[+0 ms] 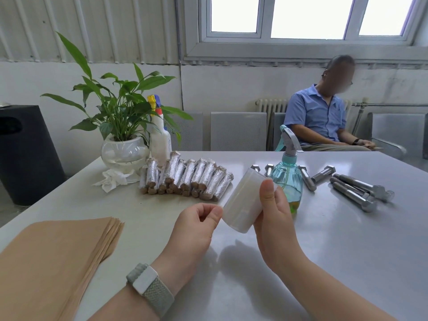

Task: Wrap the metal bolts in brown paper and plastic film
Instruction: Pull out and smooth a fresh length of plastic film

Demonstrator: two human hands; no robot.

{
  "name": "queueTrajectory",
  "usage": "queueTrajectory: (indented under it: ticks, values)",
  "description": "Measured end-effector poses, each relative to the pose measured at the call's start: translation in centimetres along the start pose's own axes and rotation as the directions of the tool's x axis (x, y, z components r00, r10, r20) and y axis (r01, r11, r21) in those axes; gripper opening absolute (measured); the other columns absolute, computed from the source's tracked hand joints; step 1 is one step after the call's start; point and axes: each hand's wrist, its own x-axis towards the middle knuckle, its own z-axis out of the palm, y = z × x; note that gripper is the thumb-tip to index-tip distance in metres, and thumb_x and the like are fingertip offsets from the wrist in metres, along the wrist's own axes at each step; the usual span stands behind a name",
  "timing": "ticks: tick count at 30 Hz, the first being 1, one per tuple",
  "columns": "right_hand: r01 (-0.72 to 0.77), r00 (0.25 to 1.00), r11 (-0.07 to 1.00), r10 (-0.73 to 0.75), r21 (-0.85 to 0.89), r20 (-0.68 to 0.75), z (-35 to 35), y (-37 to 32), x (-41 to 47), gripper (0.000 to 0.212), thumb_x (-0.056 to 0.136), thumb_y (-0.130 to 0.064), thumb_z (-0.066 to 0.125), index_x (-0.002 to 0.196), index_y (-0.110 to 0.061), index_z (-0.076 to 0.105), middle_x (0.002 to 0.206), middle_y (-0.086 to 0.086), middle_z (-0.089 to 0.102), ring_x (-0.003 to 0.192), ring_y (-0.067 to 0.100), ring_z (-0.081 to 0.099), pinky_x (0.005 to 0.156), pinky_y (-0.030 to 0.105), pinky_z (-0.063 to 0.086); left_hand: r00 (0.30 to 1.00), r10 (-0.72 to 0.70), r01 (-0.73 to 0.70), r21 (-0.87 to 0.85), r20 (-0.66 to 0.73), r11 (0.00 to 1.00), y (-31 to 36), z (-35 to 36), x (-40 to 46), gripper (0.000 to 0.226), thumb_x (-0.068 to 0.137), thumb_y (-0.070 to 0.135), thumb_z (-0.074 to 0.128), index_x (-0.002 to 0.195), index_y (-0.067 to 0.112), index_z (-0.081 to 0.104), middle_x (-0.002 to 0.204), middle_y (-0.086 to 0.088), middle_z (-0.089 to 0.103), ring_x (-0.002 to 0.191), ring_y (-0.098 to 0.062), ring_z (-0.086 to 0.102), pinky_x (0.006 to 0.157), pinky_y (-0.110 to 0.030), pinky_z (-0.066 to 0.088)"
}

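Head view is showing a person working at a pale grey tabletop [254, 286], both bare forearms reaching in from the near edge. The right hand [275, 212] is gripping a roll of plastic film [243, 202], thumb lying up along its near side and fingers curled behind it, holding it tilted above the tabletop in the middle of the scene. The left hand [199, 218] is sitting just left of the roll, its fingers curled in and its thumb and forefinger pinching at the roll's lower left edge; whether a loose end of film is between them is too fine to tell. A grey watch [149, 288] is wrapping the left wrist. A stack of brown paper sheets [53, 258] is lying at the near left. Farther back, left of centre, a pile of wrapped bolts [185, 177] is resting in rows, brown ends facing near and shiny film around each. Bare metal bolts [361, 188] are lying scattered at the far right, a few more beside a teal spray bottle [287, 179] standing just behind the right hand. At the far left a potted plant [122, 126] in a glass bowl is standing with a crumpled tissue [111, 179] at its base and a white spray bottle [159, 137] beside it. Beyond the tabletop another person in a blue shirt [322, 119] is sitting under a window.
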Motion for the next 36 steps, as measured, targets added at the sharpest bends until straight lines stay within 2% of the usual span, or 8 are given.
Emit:
queueTrajectory:
  ticks: [4,8,12,15,21,24,28,36]
  values:
    - [-0.045,0.999,0.998,0.047,0.049,-0.028,-0.2,0.0,0.2,0.064,0.07,-0.066,0.057,0.106,-0.013,0.057,0.081,-0.008,0.063,0.083,0.008,0.061,0.08,0.039,0.054,0.994,0.084,-0.083,0.018,-0.071,0.996,0.2,-0.6,0.5,0.013,0.097,0.026,0.058,0.09,0.017,0.064,0.069,0.004,0.061,0.052,-0.004,0.048,0.058,-0.026,0.038]
    - [-0.078,0.996,0.995,0.081,0.054,-0.042,-0.4,-0.3,0.3,0.059,0.074,-0.061,0.055,0.108,-0.013,0.057,0.079,-0.01,0.065,0.084,0.009,0.063,0.088,0.046,0.054,0.984,0.155,-0.157,-0.008,-0.092,0.988,0.1,-1.3,0.7,0.007,0.094,0.019,0.063,0.088,0.017,0.067,0.075,-0.001,0.071,0.059,-0.008,0.057,0.048,-0.025,0.043]
    - [-0.067,0.997,0.997,0.068,0.026,-0.033,-0.2,-0.5,0.0,0.064,0.071,-0.063,0.057,0.109,-0.012,0.056,0.088,-0.001,0.064,0.089,0.015,0.062,0.089,0.047,0.053,0.979,0.195,-0.204,0.195,0.065,0.959,-0.3,-1.2,0.4,0.015,0.087,0.03,0.071,0.101,0.03,0.074,0.089,0.02,0.069,0.075,-0.004,0.062,0.063,-0.019,0.051]
    - [-0.05,0.998,0.999,0.049,-0.017,-0.046,-0.1,-0.6,-0.1,0.064,0.07,-0.066,0.057,0.106,-0.013,0.057,0.093,0.003,0.062,0.093,0.019,0.061,0.096,0.057,0.048,0.947,0.312,-0.318,0.313,0.071,0.895,-0.4,-0.9,0.0,0.013,0.087,0.03,0.071,0.098,0.027,0.077,0.101,0.023,0.064,0.086,0.002,0.061,0.072,-0.01,0.044]
    - [-0.026,0.999,0.997,0.024,-0.066,-0.031,-0.3,-0.6,0.2,0.055,0.07,-0.068,0.055,0.101,-0.023,0.06,0.088,-0.004,0.063,0.091,0.016,0.061,0.091,0.054,0.051,0.883,0.469,-0.429,0.447,0.025,0.785,-0.4,-0.2,-0.8,0.007,0.085,0.028,0.074,0.078,0.028,0.074,0.095,0.023,0.062,0.079,-0.001,0.061,0.059,-0.013,0.036]
    - [-0.007,0.998,0.993,0.014,-0.114,0.059,-0.6,-0.6,0.2,0.053,0.071,-0.066,0.055,0.106,-0.027,0.061,0.087,-0.01,0.068,0.089,0.013,0.064,0.078,0.038,0.057,0.877,0.481,-0.44,0.42,0.01,0.794,0.0,-0.4,-0.7,0.006,0.082,0.036,0.074,0.08,0.032,0.07,0.095,0.02,0.062,0.079,-0.002,0.062,0.059,-0.019,0.04]
    - [0.021,0.977,0.984,0.018,-0.179,0.214,-0.1,-0.2,-0.5,0.043,0.085,-0.046,0.055,0.117,-0.018,0.059,0.099,-0.007,0.073,0.093,0.01,0.07,0.073,0.024,0.056,0.887,0.459,-0.459,0.234,0.056,0.857,1.0,-0.7,-0.4,0.03,0.084,0.044,0.065,0.113,0.036,0.067,0.108,0.019,0.061,0.093,-0.002,0.063,0.066,-0.011,0.045]
    - [0.055,0.968,0.974,0.001,-0.218,0.249,0.0,0.0,-0.9,0.04,0.086,-0.043,0.053,0.117,-0.019,0.058,0.094,-0.018,0.07,0.086,0.0,0.066,0.071,0.018,0.052,0.93,0.368,-0.368,0.012,-0.022,0.93,0.7,-0.7,-0.3,0.026,0.076,0.041,0.069,0.099,0.032,0.076,0.11,0.024,0.066,0.101,0.003,0.064,0.074,-0.012,0.048]
